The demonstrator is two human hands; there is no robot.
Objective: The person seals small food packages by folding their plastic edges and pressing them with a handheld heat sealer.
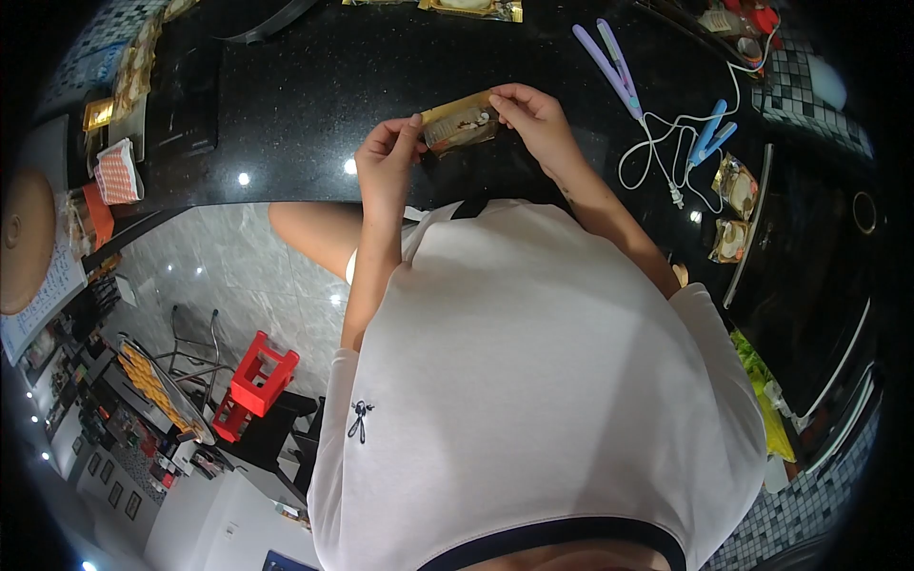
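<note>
A small clear packet with a gold edge (461, 124) is held up over the front part of the black speckled counter (286, 105). My left hand (388, 152) pinches its left end between thumb and fingers. At the packet's upper right corner, my right hand (526, 112) grips the gold edge. Pale and brown contents show through the clear film; what they are I cannot make out.
Right of my hands lie a purple clamp-shaped tool (611, 71) and a blue one (712, 135) with tangled white cords. Similar packets (736, 186) sit farther right, others (471, 8) at the back. A red-checked packet (119, 172) stands left. Below is a red stool (264, 373).
</note>
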